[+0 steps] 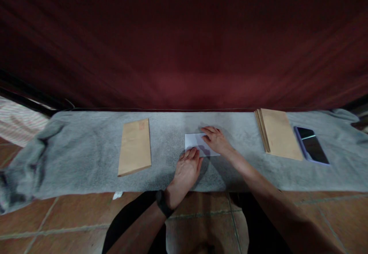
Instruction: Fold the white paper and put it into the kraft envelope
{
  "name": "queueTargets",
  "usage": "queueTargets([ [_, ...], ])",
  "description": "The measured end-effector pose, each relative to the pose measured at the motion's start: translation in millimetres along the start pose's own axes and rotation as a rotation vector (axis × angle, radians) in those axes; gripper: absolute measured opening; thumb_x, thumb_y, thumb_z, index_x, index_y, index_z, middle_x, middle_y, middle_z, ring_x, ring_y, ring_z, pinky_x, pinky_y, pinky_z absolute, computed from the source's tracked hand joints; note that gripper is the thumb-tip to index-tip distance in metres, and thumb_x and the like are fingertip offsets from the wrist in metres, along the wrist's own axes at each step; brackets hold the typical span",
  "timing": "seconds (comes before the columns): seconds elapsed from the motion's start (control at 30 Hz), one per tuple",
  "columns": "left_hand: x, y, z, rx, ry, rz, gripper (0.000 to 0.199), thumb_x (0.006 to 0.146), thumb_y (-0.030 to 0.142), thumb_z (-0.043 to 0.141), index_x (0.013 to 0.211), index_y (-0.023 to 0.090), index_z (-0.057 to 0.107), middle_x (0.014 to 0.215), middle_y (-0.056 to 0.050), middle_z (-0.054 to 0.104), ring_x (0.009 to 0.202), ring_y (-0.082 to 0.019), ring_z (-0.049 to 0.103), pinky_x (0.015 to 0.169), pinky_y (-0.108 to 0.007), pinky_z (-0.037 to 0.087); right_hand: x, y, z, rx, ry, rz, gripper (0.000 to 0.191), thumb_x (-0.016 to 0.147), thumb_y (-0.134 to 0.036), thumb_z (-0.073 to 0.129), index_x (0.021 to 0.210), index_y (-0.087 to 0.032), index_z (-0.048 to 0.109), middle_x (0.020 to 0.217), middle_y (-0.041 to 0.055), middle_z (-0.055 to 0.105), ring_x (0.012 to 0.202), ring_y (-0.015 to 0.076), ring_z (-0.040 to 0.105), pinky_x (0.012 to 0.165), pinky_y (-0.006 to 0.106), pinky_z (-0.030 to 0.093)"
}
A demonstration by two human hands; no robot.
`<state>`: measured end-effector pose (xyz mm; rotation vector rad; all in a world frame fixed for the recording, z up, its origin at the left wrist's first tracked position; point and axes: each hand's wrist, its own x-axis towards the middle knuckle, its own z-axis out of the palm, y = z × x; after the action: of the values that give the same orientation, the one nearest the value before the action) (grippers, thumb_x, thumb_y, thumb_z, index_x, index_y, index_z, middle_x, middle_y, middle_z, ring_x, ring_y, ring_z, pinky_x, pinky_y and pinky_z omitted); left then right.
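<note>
Lying near the middle of the frame, a white paper [191, 140] is pressed against the grey cloth [86, 152] by both hands. Its lower edge is covered by the fingers of the left hand [187, 166]; its right part is crossed by the right hand [215, 140], whose fingers reach the upper edge. Both are spread rather than clenched, apparently so that the paper is kept flat and stopped from sliding on the soft cloth. Whether it is folded cannot be told. A brown envelope [134, 146] is set apart at centre left, and a stack [283, 133] of brown envelopes is laid at centre right, its left edges staggered, perhaps for easier separating. A phone [313, 145] is placed just beyond the stack, seemingly out of the hands' way.
</note>
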<state>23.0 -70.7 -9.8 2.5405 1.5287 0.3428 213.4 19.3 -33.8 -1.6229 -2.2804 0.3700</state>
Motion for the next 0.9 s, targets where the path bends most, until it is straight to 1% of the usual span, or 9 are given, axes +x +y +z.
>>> queueTargets([
  [0.1, 7, -4, -4.4, -0.018, 0.001, -0.015, 0.030, 0.105, 0.025, 0.044, 0.122, 0.017, 0.068, 0.128, -0.009, 0.072, 0.116, -0.026, 0.067, 0.100, -0.041, 0.054, -2, 11, -15, -0.010, -0.051, 0.059, 0.037, 0.099, -0.027, 0.058, 0.135, -0.023, 0.066, 0.136, 0.0109, 0.066, 0.125, 0.0251, 0.061, 0.110, 0.043, 0.044],
  [0.27, 11, -6, -0.2, 0.015, 0.011, -0.002, 0.027, 0.102, 0.021, 0.048, 0.115, 0.019, 0.071, 0.124, -0.009, 0.073, 0.112, -0.027, 0.067, 0.097, -0.045, 0.055, -3, 16, -28, -0.013, -0.151, 0.111, 0.040, 0.090, -0.029, 0.071, 0.130, -0.024, 0.068, 0.128, 0.0099, 0.067, 0.122, 0.0279, 0.060, 0.108, 0.047, 0.044],
  [0.33, 12, -6, 2.0, 0.012, 0.008, 0.003, 0.027, 0.102, 0.021, 0.048, 0.114, 0.020, 0.071, 0.123, -0.009, 0.073, 0.111, -0.027, 0.067, 0.097, -0.045, 0.055, -1, 18, -30, 0.018, -0.170, 0.118, 0.030, 0.086, -0.026, 0.073, 0.116, -0.023, 0.073, 0.118, 0.0094, 0.070, 0.119, 0.0292, 0.061, 0.105, 0.047, 0.046],
  [0.43, 15, -8, 1.2, -0.035, 0.024, -0.017, 0.025, 0.101, 0.023, 0.050, 0.115, 0.020, 0.071, 0.120, -0.009, 0.074, 0.110, -0.027, 0.067, 0.099, -0.045, 0.055, 2, 20, -35, 0.076, -0.182, 0.105, 0.012, 0.086, -0.023, 0.071, 0.096, -0.021, 0.076, 0.104, 0.0080, 0.073, 0.107, 0.0268, 0.066, 0.097, 0.040, 0.050],
  [0.5, 19, -14, -5.2, -0.091, 0.128, -0.054, 0.028, 0.102, 0.026, 0.050, 0.122, 0.020, 0.068, 0.127, -0.011, 0.071, 0.116, -0.028, 0.066, 0.103, -0.046, 0.054, 3, 19, -41, 0.152, -0.107, 0.069, 0.013, 0.091, -0.023, 0.065, 0.098, -0.021, 0.075, 0.103, 0.0066, 0.073, 0.099, 0.0230, 0.068, 0.092, 0.035, 0.052],
  [0.63, 29, -37, -32.3, -0.260, 0.548, -0.129, 0.041, 0.104, 0.036, 0.049, 0.141, 0.020, 0.054, 0.150, -0.014, 0.055, 0.140, -0.028, 0.051, 0.118, -0.048, 0.042, 0, 8, -60, 0.352, 0.257, -0.056, 0.023, 0.102, -0.035, 0.052, 0.109, -0.023, 0.070, 0.107, 0.0066, 0.072, 0.103, 0.0236, 0.068, 0.094, 0.037, 0.053],
  [0.73, 34, -61, -47.1, -0.405, 0.747, -0.220, 0.043, 0.105, 0.039, 0.047, 0.142, 0.019, 0.052, 0.149, -0.014, 0.055, 0.142, -0.027, 0.049, 0.121, -0.049, 0.039, -10, 1, -66, 0.380, 0.300, -0.163, 0.024, 0.104, -0.037, 0.048, 0.107, -0.024, 0.069, 0.110, 0.0077, 0.072, 0.110, 0.0248, 0.067, 0.100, 0.041, 0.052],
  [0.8, 37, -73, -46.3, -0.500, 0.723, -0.276, 0.038, 0.105, 0.039, 0.045, 0.136, 0.020, 0.058, 0.142, -0.013, 0.061, 0.136, -0.025, 0.055, 0.117, -0.047, 0.044, -19, 2, -61, 0.356, 0.221, -0.227, 0.020, 0.103, -0.031, 0.051, 0.104, -0.025, 0.069, 0.110, 0.0073, 0.073, 0.112, 0.0240, 0.067, 0.101, 0.041, 0.052],
  [0.9, 40, -77, -31.8, -0.529, 0.508, -0.266, 0.035, 0.104, 0.037, 0.044, 0.128, 0.022, 0.065, 0.137, -0.011, 0.067, 0.130, -0.025, 0.061, 0.112, -0.046, 0.050, -36, 10, -48, 0.295, 0.061, -0.285, 0.016, 0.098, -0.019, 0.056, 0.102, -0.025, 0.070, 0.114, 0.0062, 0.074, 0.111, 0.0219, 0.069, 0.100, 0.039, 0.053],
])
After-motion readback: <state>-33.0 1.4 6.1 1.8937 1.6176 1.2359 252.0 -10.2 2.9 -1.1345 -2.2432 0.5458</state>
